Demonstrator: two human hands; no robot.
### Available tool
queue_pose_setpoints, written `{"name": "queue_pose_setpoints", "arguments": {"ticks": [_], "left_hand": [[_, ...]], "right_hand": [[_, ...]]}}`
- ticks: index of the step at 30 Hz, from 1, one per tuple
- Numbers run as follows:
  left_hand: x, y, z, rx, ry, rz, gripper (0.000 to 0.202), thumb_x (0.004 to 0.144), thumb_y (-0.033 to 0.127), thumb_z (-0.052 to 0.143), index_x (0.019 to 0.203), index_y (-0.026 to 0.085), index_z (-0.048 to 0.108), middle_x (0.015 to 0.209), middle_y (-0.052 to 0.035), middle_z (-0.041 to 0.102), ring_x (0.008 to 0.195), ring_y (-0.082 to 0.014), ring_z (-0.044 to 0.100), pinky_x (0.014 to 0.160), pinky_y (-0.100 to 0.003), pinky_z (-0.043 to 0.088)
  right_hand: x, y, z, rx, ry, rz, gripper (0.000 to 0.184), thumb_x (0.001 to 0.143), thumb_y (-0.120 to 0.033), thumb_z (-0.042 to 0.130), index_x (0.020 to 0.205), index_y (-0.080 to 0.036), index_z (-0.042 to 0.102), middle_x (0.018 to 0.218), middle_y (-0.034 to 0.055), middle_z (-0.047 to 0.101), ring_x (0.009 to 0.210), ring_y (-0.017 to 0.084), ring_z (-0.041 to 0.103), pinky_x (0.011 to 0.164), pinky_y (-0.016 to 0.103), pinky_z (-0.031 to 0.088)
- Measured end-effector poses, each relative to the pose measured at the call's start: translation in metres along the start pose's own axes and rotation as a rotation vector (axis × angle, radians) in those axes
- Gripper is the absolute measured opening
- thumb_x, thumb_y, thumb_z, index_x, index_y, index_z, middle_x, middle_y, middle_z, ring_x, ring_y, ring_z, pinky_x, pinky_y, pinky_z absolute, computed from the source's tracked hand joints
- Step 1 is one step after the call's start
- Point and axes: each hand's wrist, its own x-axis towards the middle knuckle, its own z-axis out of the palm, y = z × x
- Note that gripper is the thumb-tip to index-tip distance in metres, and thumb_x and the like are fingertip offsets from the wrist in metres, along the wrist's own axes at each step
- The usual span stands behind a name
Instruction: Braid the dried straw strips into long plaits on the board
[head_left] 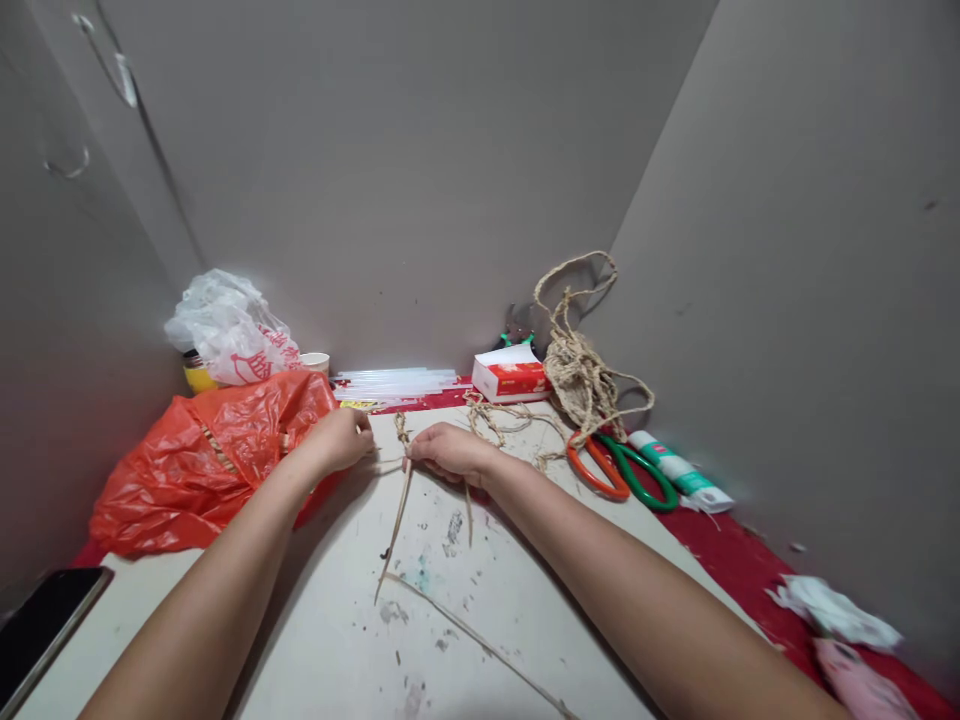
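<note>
Near the far edge of a pale, stained board (315,640), note the right hand (457,452) closed, pinching a fibre strand (400,505) just below a small knotted clump (402,428). Just to the left, note the left hand (343,440) with fingers curled; cannot tell whether gripping the side strand (386,466) between the 2 hands. From the pinch, see the fibre strand slanting toward the near side, with 1 long loose strand (480,638) running diagonally from beside its lower end. At left, see an orange bag (187,470), a white bag (225,315) and paper cup (316,362) behind it, and a phone (45,625) at the near corner. Along the far side, see clear sticks (397,382) and a red-and-white box (510,376). At right, see heaped braided rope (583,385), 1 orange handle loop (618,492), 1 green handle loop (664,502) and a white-and-green tube (679,470).
</note>
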Motion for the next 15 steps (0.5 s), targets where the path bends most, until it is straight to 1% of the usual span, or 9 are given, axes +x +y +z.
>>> {"name": "queue_pose_setpoints", "arguments": {"ticks": [1,2,4,5,7,9,10,12,15], "left_hand": [[-0.004,0.007,-0.008,0.135,0.111,0.020,0.018,0.073,0.022,0.047,0.075,0.016,0.063,0.069,-0.0077,0.065,0.061,-0.0170,0.057,0.057,-0.025,0.038],[-0.009,0.017,-0.015,0.244,0.189,0.031,0.021,0.075,0.023,0.045,0.076,0.017,0.064,0.074,-0.0097,0.066,0.066,-0.0193,0.058,0.059,-0.027,0.038],[-0.028,0.039,-0.026,0.353,0.220,0.093,0.024,0.077,0.024,0.042,0.078,0.017,0.065,0.075,-0.0105,0.066,0.067,-0.0204,0.058,0.060,-0.027,0.038],[-0.041,0.050,-0.028,0.354,0.195,0.143,0.026,0.078,0.025,0.040,0.079,0.017,0.065,0.075,-0.0096,0.066,0.066,-0.0192,0.058,0.059,-0.026,0.038],[-0.073,0.069,-0.022,0.278,0.038,0.237,0.026,0.080,0.028,0.041,0.083,0.019,0.065,0.074,-0.0068,0.066,0.063,-0.0160,0.057,0.057,-0.024,0.037],[-0.106,0.079,-0.003,0.225,-0.142,0.277,0.026,0.082,0.030,0.040,0.082,0.021,0.064,0.071,-0.0056,0.065,0.058,-0.0150,0.055,0.054,-0.024,0.036],[-0.119,0.080,0.010,0.231,-0.175,0.273,0.028,0.082,0.034,0.039,0.083,0.021,0.064,0.069,-0.0065,0.065,0.055,-0.0161,0.054,0.052,-0.025,0.035],[-0.136,0.076,0.038,0.284,-0.172,0.292,0.034,0.085,0.036,0.033,0.085,0.019,0.063,0.067,-0.0103,0.064,0.055,-0.0199,0.056,0.052,-0.028,0.035],[-0.136,0.063,0.071,0.319,-0.073,0.308,0.030,0.083,0.033,0.037,0.085,0.018,0.063,0.059,-0.0125,0.061,0.050,-0.0213,0.055,0.052,-0.031,0.035]], "right_hand": [[0.000,0.000,-0.001,0.008,-0.010,0.002,0.018,0.079,-0.017,0.049,0.065,-0.014,0.060,0.030,-0.0089,0.027,0.027,0.005,0.017,0.030,0.021,0.010],[0.000,0.000,-0.001,0.013,-0.017,0.005,0.019,0.080,-0.016,0.049,0.065,-0.014,0.060,0.030,-0.0090,0.027,0.027,0.005,0.017,0.030,0.021,0.010],[0.001,0.000,-0.002,0.019,-0.014,0.006,0.018,0.079,-0.016,0.049,0.065,-0.013,0.061,0.030,-0.0090,0.027,0.027,0.005,0.017,0.030,0.020,0.010],[0.001,0.000,-0.002,0.019,-0.009,0.004,0.018,0.078,-0.015,0.049,0.065,-0.013,0.060,0.030,-0.0090,0.027,0.027,0.005,0.017,0.030,0.020,0.010],[0.001,0.000,-0.002,0.019,-0.002,-0.008,0.017,0.077,-0.015,0.049,0.064,-0.013,0.060,0.030,-0.0088,0.027,0.027,0.005,0.018,0.030,0.020,0.010],[0.001,0.000,-0.002,0.015,-0.006,-0.018,0.016,0.076,-0.014,0.050,0.064,-0.013,0.061,0.031,-0.0086,0.028,0.027,0.005,0.019,0.030,0.020,0.011],[0.000,0.000,-0.002,0.011,-0.011,-0.019,0.016,0.076,-0.014,0.050,0.064,-0.013,0.061,0.031,-0.0084,0.029,0.027,0.005,0.019,0.030,0.020,0.011],[0.000,-0.001,-0.002,0.002,-0.017,-0.022,0.016,0.075,-0.014,0.051,0.064,-0.013,0.061,0.032,-0.0082,0.030,0.027,0.005,0.019,0.030,0.021,0.012],[-0.001,-0.002,-0.002,-0.011,-0.021,-0.036,0.015,0.076,-0.015,0.052,0.063,-0.013,0.061,0.031,-0.0085,0.030,0.026,0.005,0.019,0.029,0.021,0.012]]}}
